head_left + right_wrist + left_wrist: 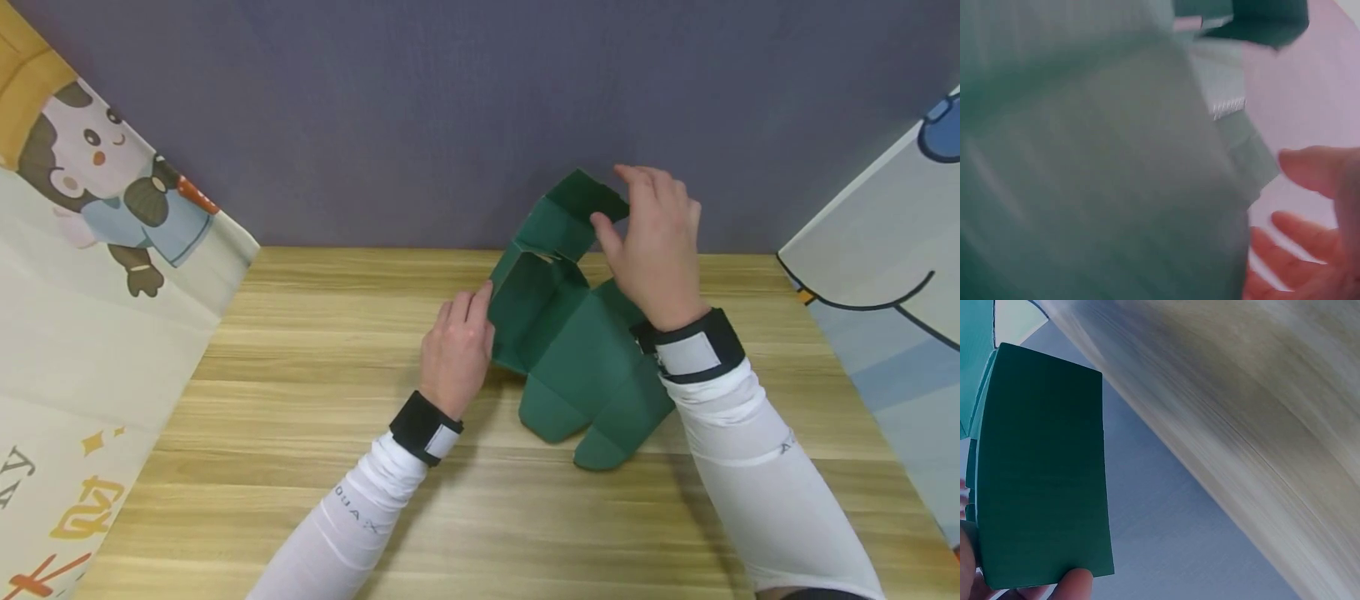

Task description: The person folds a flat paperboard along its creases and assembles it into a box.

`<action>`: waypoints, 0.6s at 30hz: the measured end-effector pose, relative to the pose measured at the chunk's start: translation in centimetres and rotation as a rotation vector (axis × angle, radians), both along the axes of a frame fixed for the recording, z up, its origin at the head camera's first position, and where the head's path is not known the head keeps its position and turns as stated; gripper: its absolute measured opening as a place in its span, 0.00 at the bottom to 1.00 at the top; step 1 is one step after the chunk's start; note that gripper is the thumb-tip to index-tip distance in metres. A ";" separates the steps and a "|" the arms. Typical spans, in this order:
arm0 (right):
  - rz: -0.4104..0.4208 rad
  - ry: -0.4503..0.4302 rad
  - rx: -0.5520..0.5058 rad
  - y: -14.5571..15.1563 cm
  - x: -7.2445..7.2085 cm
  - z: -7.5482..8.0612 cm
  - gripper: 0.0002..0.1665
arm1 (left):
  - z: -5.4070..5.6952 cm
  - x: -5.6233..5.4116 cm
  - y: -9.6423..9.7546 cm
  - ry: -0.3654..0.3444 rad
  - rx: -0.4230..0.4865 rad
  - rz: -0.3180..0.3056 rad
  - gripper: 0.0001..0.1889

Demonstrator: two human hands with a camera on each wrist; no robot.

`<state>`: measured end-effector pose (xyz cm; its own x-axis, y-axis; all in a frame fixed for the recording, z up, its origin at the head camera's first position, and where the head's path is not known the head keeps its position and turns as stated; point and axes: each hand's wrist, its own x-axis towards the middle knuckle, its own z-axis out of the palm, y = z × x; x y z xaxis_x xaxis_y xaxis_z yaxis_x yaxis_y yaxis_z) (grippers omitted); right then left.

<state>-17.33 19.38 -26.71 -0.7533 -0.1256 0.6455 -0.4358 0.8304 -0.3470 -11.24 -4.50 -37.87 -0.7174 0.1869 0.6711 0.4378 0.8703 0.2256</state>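
Note:
A green cardboard box (570,342), partly unfolded with creased panels and flaps spread out, stands tilted over the table. My left hand (459,340) holds its left side; in the left wrist view, fingertips (1076,584) show at the lower edge of a dark green panel (1047,475). At the upper right, my right hand (656,242) is raised beside the top flap (585,200), its thumb close to the flap's edge. The right wrist view shows that thumb (1310,165) and the fingers spread apart, with a blurred green panel (1104,169) filling the left.
The wood-grain table (300,417) meets a dark grey-blue wall (450,125) just behind the box. Printed cloth panels with cartoon figures flank the table at left (90,333) and right (885,250).

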 end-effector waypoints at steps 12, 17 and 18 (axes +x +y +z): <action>0.012 -0.031 0.106 0.1 -0.1 0.5 0.11 | 0.0 -0.1 -0.1 -0.005 -0.003 0.002 0.27; 0.081 0.069 0.136 -0.4 1.0 0.6 0.09 | 0.1 -0.2 -0.3 -0.011 0.015 0.011 0.27; 0.089 0.077 0.144 -0.6 1.3 0.6 0.09 | 0.1 -0.2 -0.4 -0.012 0.017 0.013 0.27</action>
<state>-16.03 18.82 -26.15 -0.6839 -0.2849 0.6716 -0.5308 0.8259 -0.1902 -11.47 -4.85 -37.78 -0.7276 0.1661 0.6656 0.4235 0.8721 0.2452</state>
